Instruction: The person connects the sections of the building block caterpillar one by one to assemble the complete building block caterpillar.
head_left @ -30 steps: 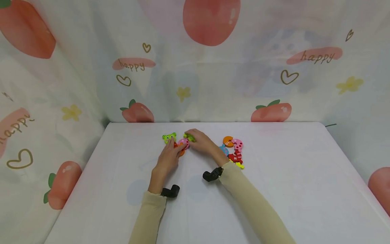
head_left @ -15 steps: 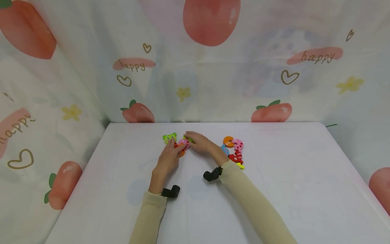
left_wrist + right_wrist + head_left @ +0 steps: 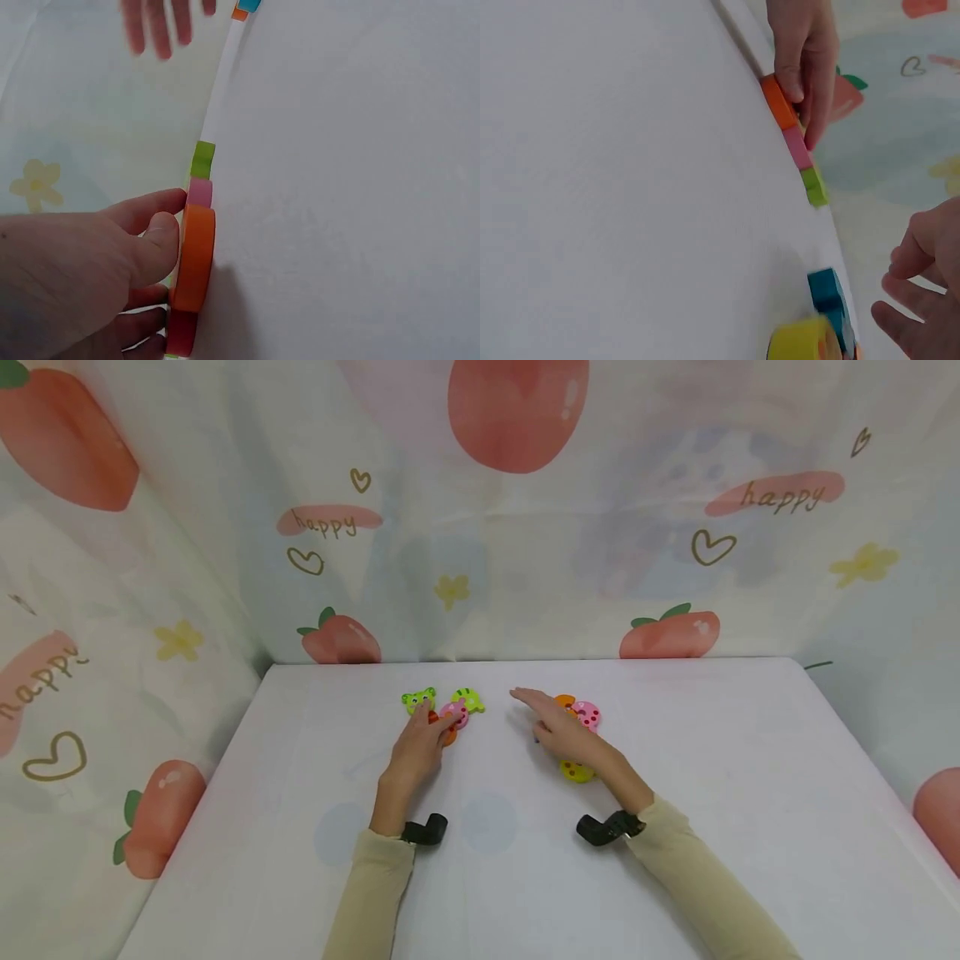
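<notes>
My left hand (image 3: 417,752) rests its fingers on a joined group of flat puzzle pieces. A green animal-face piece (image 3: 414,699) lies at that group's left end. A pink spotted piece (image 3: 460,717) sits under the index finger, and a green striped piece (image 3: 469,699) adjoins it at the right end. In the left wrist view, the thumb is beside an orange piece (image 3: 196,259). My right hand (image 3: 566,735) hovers over a second group, fingers extended and holding nothing. It partly covers that group's pink spotted piece (image 3: 591,714), orange piece (image 3: 564,700) and yellow piece (image 3: 577,772).
A blue piece (image 3: 827,291) of the second group shows in the right wrist view. Both groups lie on a white-covered table (image 3: 495,893), near its back edge. A patterned cloth (image 3: 525,577) hangs behind and on the left. Black camera mounts (image 3: 426,831) sit on both wrists.
My right hand has let go of the green striped piece beside the pink one and moved right, over the second group. The left hand has stayed in place.
</notes>
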A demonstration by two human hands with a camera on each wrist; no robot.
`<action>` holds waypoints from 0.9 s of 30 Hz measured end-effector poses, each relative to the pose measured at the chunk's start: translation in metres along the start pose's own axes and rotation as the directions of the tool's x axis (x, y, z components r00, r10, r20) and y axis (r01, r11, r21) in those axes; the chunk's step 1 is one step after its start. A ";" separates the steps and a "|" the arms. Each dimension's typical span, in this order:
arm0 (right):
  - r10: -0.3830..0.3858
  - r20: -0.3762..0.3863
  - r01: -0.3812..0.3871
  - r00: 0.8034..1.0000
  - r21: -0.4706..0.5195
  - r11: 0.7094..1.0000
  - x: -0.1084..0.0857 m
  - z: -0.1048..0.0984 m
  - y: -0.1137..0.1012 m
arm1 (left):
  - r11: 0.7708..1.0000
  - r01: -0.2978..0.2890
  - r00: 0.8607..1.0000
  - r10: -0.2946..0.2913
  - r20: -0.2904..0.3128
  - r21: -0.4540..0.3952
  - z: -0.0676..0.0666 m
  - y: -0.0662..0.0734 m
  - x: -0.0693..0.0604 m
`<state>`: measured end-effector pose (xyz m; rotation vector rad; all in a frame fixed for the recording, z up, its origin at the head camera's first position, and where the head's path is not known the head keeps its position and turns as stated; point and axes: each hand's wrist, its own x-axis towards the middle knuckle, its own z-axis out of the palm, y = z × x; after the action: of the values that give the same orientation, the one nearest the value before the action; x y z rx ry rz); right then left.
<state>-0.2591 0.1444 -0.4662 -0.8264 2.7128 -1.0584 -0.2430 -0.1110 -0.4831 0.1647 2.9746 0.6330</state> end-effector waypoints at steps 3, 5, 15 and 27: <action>0.027 -0.012 -0.027 1.000 0.007 1.000 -0.026 -0.012 0.009 | 1.000 0.024 1.000 -0.024 -0.016 0.016 0.000 0.005 0.002; 0.034 -0.019 -0.034 0.999 -0.003 0.999 -0.039 -0.017 0.013 | 0.998 0.026 0.999 -0.024 -0.034 0.052 0.002 0.009 0.003; 0.030 -0.046 -0.033 0.998 -0.051 0.998 -0.072 -0.020 0.025 | 0.992 0.055 0.995 -0.045 -0.088 0.114 0.008 0.017 0.005; 0.077 -0.062 -0.084 0.995 -0.119 0.989 -0.077 -0.040 0.038 | 0.976 -0.171 0.985 0.172 0.003 0.137 0.006 0.013 0.008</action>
<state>-0.2230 0.2322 -0.4678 -0.7062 2.8563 -0.9216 -0.2486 -0.0954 -0.4840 0.4345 3.0348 0.4457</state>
